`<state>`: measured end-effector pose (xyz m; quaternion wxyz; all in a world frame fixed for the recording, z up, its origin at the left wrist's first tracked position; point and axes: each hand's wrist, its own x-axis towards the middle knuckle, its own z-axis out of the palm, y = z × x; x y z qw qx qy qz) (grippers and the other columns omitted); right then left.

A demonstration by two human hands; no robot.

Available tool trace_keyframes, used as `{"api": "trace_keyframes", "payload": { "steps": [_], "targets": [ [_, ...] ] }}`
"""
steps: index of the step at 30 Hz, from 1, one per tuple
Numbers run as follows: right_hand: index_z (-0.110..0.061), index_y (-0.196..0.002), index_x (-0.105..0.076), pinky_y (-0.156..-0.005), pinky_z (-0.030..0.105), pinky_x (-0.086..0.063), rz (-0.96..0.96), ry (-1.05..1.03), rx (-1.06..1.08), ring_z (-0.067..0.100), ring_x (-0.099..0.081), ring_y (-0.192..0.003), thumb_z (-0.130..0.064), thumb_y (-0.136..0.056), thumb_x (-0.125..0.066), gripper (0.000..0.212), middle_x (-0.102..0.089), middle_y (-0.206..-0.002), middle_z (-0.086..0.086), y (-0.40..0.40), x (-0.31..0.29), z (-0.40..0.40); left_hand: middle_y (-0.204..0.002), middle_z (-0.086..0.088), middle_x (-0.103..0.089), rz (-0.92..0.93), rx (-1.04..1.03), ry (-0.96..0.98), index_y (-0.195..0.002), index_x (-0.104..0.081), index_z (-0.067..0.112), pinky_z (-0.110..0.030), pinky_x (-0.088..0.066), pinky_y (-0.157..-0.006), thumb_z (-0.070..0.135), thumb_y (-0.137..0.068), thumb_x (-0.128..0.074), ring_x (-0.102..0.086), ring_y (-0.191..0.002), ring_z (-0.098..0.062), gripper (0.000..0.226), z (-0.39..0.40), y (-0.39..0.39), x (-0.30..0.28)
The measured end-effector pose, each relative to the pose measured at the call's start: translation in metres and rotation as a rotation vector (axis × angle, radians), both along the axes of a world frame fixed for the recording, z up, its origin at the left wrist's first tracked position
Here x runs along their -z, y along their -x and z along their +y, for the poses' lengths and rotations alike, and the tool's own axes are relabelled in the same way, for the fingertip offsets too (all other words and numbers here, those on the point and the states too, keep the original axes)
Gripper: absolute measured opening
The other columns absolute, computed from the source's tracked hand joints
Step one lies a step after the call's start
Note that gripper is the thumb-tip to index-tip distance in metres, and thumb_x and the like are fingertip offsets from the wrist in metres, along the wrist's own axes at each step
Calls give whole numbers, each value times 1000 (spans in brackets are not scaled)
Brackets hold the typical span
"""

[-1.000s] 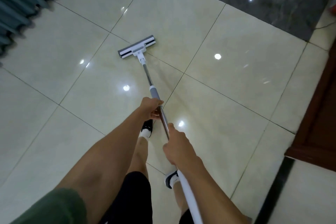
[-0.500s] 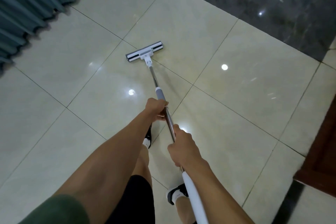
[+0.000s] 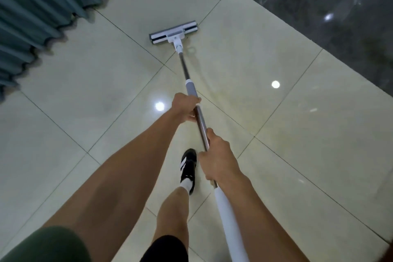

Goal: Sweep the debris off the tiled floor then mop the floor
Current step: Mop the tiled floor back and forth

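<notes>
Head view: the cream tiled floor [image 3: 89, 83] spreads wide and glossy, with open room to the lower left and to the right of the mop [image 3: 192, 83]. Its bounds show on 2 sides: a teal curtain [image 3: 36, 6] with a scalloped hem hangs along the upper left, and a dark marble strip [image 3: 329, 2] runs diagonally across the upper right.

The flat mop head [image 3: 173, 32] lies on the tiles near the top centre, between curtain and marble, well apart from the curtain and nearer the marble edge. Its long axis runs roughly left to right, slightly raised at the right end. The pole runs from the head down toward the person, leaning a little rightward, ending in a white grip section [image 3: 228, 219].

The left hand [image 3: 185, 107] is wrapped round the pole just below the grey collar [image 3: 191, 88]. The right hand [image 3: 215, 158] is clenched round the pole lower down, just above the white section. 1 black shoe [image 3: 188, 166] with white stripes stands on the tiles between the forearms.
</notes>
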<state>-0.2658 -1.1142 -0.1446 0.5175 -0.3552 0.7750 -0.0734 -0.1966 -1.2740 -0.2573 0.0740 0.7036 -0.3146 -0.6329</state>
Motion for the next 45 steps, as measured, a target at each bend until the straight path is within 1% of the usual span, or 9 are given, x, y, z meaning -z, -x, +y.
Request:
{"api": "trace_keyframes", "payload": {
  "steps": [4, 8, 12, 16, 20, 31, 36, 41, 45],
  "targets": [
    [-21, -113, -47, -52, 34, -56, 20, 24, -3, 32, -65, -60, -6, -82, -48, 34, -62, -86, 9, -4, 12, -102, -96, -24, -67, 12, -1, 23, -119, -57, -10, -43, -60, -51, 10, -89, -73, -70, -71, -36, 40, -101, -5, 6],
    [-20, -118, -46, -41, 34, -54, 12, 16, 22, 34, -66, -52, -3, -83, -45, 38, -60, -85, 11, -4, 16, -161, -102, -23, -67, 19, -8, 39, -121, -53, -5, -45, -62, -54, 15, -91, -73, -71, -76, -36, 41, -157, -6, 7],
    [-20, -115, -46, -47, 34, -56, 33, 12, 11, 34, -66, -58, -3, -82, -45, 37, -59, -85, 9, -4, 16, -162, -102, -23, -68, 7, 3, 6, -121, -54, -4, -50, -63, -60, 16, -91, -73, -72, -78, -36, 41, -160, -6, 10],
    [-21, -132, -42, -55, 32, -53, 7, 13, -11, 32, -65, -71, -4, -83, -47, 52, -59, -90, 8, -11, 14, -137, -101, -23, -70, -13, -21, 1, -119, -56, -5, -40, -59, -51, 18, -91, -73, -72, -78, -36, 40, -133, -9, 9],
    [-22, -140, -37, -47, 21, -38, -14, -11, -48, 22, -55, -59, -2, -83, -46, 61, -53, -84, 3, -7, 6, -90, -104, -25, -69, -12, -13, -27, -118, -56, -5, -41, -61, -53, 17, -90, -73, -73, -82, -39, 40, -89, -14, 2],
    [-22, -155, -21, -79, 33, -56, -66, -50, -182, 28, -64, -100, -9, -93, -52, 71, -56, -129, 11, 19, -37, 138, -109, -26, -70, -29, -27, -90, -120, -58, -8, -38, -59, -50, 16, -93, -70, -71, -76, -33, 38, 152, -9, -25],
    [-28, -154, -20, -63, 32, -53, -74, -66, -274, 24, -61, -77, -4, -87, -47, 75, -55, -100, 3, 31, -50, 241, -103, -23, -66, -35, -105, -121, -121, -55, -8, -38, -59, -49, 14, -92, -71, -69, -78, -32, 39, 264, -8, -38],
    [-31, -155, -15, -70, 32, -56, -65, -121, -325, 27, -66, -88, -3, -85, -44, 80, -59, -113, 7, 45, -59, 305, -98, -21, -64, -3, -174, -170, -104, -57, -6, -52, -63, -71, 13, -93, -70, -69, -84, -36, 25, 337, -5, -44],
    [-30, -156, -16, -81, 33, -55, -59, -127, -328, 26, -65, -99, -5, -88, -46, 78, -58, -122, 8, 35, -65, 321, -89, -19, -63, -14, -226, -145, -95, -59, -2, -42, -62, -59, 12, -93, -68, -67, -76, -33, 16, 360, -12, -46]
  ]
}}
